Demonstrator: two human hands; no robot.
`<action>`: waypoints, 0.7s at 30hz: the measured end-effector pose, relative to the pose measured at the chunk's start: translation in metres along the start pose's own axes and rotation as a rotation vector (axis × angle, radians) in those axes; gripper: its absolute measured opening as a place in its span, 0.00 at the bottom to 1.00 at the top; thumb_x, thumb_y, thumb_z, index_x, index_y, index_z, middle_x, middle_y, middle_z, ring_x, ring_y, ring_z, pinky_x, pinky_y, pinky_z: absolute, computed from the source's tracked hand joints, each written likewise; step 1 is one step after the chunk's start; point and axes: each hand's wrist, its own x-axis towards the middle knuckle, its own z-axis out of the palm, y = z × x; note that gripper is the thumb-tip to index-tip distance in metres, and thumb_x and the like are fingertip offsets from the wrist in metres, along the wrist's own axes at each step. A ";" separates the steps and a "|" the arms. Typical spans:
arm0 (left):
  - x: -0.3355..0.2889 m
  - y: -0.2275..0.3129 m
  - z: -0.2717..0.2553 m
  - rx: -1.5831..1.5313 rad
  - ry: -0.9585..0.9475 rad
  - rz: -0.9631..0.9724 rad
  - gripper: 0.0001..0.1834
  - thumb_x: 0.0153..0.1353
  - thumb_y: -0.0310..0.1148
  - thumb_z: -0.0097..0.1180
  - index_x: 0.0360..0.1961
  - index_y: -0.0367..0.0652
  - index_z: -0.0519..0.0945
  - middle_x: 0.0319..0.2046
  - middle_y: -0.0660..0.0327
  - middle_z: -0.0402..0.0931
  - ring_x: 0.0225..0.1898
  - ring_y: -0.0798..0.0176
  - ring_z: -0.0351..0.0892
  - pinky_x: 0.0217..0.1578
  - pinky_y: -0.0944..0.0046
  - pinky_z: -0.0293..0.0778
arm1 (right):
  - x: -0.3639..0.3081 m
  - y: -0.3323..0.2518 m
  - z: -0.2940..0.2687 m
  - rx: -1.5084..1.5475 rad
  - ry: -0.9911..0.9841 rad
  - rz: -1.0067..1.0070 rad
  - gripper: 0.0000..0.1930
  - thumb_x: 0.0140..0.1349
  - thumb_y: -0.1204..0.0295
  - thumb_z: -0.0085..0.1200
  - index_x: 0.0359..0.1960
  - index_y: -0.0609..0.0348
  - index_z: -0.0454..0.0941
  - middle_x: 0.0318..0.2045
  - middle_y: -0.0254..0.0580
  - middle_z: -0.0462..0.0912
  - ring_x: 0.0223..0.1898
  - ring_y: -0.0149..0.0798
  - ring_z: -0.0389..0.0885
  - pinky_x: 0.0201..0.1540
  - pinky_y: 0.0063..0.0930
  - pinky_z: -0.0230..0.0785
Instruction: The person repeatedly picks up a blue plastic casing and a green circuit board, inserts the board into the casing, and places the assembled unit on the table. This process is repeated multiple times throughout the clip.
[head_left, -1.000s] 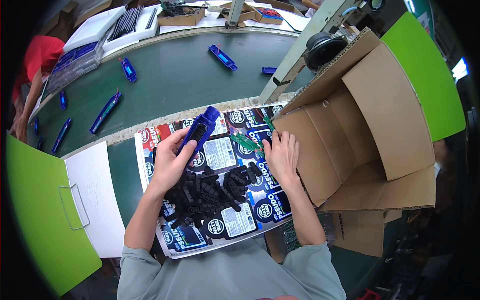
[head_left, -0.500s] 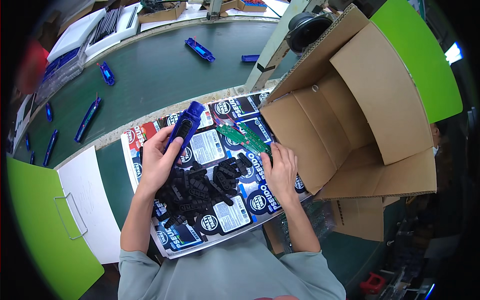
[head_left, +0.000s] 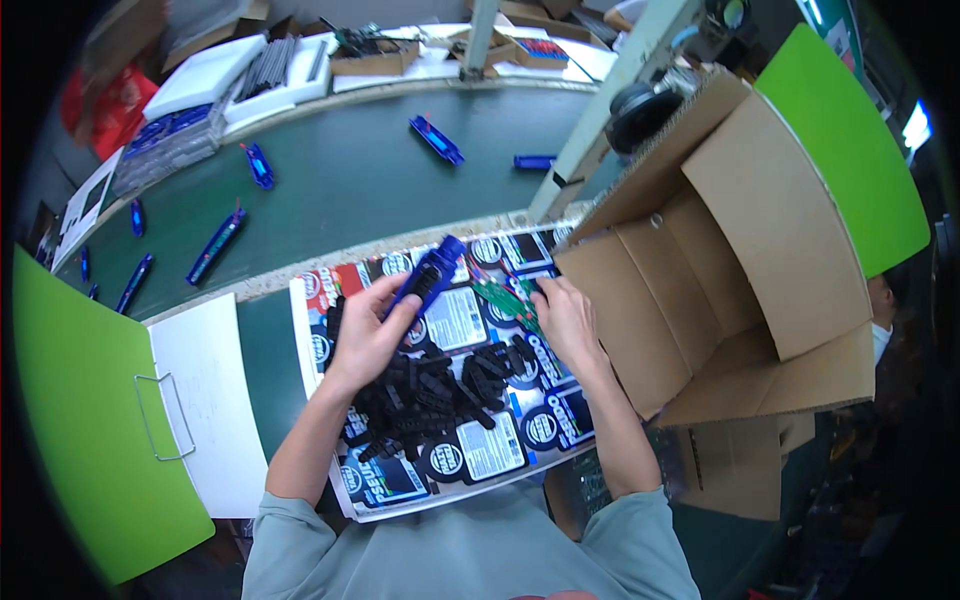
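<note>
My left hand [head_left: 366,338] is closed around a long blue plastic housing [head_left: 445,256], tilted up and away to the right. A black insert lies in its hollow, under my thumb. At the right, my right hand [head_left: 568,322] has its fingertips pinched at the end of a small heap of green circuit boards [head_left: 503,300] with thin red wires. Its fingers partly hide which board they grip. Below the housing lies a pile of black plastic parts [head_left: 425,395]. Boards and parts rest on a stack of printed sheets [head_left: 490,447].
An open cardboard box [head_left: 640,300] stands at the right, close to my right hand. Beyond the sheets, a green belt [head_left: 340,150] carries several blue housings [head_left: 216,246]. A metal post [head_left: 610,110] rises at its near edge. Green panels [head_left: 90,420] flank both sides.
The view has shifted, so the scene sits farther right and lower. My right fingers have drawn together at the circuit boards. My left hand keeps the blue housing.
</note>
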 end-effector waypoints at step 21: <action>-0.003 -0.004 0.009 -0.225 -0.038 -0.073 0.21 0.72 0.28 0.54 0.63 0.33 0.72 0.36 0.62 0.79 0.33 0.73 0.78 0.31 0.70 0.76 | 0.031 -0.081 -0.081 1.077 0.000 0.034 0.13 0.67 0.83 0.53 0.52 0.68 0.73 0.37 0.35 0.79 0.30 0.21 0.78 0.29 0.14 0.69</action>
